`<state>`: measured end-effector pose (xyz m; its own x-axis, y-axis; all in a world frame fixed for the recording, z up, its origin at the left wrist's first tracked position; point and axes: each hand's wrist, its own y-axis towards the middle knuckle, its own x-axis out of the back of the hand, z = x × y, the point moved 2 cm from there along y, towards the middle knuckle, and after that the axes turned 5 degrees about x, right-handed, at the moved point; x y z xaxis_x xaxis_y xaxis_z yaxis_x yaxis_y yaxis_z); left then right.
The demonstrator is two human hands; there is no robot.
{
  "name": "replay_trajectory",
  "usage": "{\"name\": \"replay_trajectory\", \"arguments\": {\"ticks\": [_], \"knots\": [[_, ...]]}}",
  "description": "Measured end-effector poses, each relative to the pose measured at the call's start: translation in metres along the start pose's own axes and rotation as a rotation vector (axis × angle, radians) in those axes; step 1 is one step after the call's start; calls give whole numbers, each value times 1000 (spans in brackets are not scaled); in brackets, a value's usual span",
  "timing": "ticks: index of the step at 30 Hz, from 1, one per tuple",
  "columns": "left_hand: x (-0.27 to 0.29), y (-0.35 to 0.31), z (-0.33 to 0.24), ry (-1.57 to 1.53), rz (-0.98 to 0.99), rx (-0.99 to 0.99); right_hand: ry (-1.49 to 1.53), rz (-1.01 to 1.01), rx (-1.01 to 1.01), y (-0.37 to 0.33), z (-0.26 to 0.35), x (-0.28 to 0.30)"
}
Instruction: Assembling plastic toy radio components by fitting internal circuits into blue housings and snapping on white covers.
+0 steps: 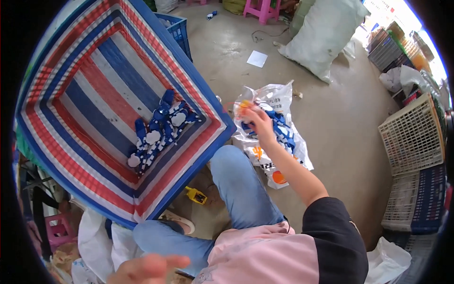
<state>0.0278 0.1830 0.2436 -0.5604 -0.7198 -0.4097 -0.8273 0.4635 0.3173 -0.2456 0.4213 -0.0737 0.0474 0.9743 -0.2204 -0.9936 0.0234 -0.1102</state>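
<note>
Over the plastic bag (272,137), outstretched right hand (257,124)

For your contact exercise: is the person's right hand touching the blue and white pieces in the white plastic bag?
Touching. The head view shows the right hand reaching into the white plastic bag, fingers resting on the blue and white pieces.

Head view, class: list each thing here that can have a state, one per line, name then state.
Striped bin: open-topped, a few blue-and-white toy pieces lying on its bottom.
White plastic bag: open, on the floor, blue pieces inside.
Right hand: reaching into the bag, fingers closed around a piece.
Left hand: low in view, blurred, holding nothing visible.
White sack: full, lying on the floor.
Cream crate: tilted.
</note>
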Motion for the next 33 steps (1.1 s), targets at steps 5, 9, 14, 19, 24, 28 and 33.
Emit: {"name": "replay_trajectory", "arguments": {"ticks": [5,9,14,19,24,28,33], "knots": [[51,-13,1,117,-257,-30,-109,646,91,-3,44,-153],[155,-40,15,366,-427,-171,-378,984,247,20,-13,-242],[385,-107,80,411,-1139,441,-1133,1027,454,112,-141,-265],[540,-221,175,747,-1341,758,-1224,1066,533,148,-221,-296],[567,-183,229,1577,-1033,1151,-1017,1161,182,108,-219,-312],[593,-168,265,1828,-860,1180,-820,1286,90,64,-201,-311],[608,-171,262,1983,-1000,1076,-734,1351,16,35,-118,-318]]}}
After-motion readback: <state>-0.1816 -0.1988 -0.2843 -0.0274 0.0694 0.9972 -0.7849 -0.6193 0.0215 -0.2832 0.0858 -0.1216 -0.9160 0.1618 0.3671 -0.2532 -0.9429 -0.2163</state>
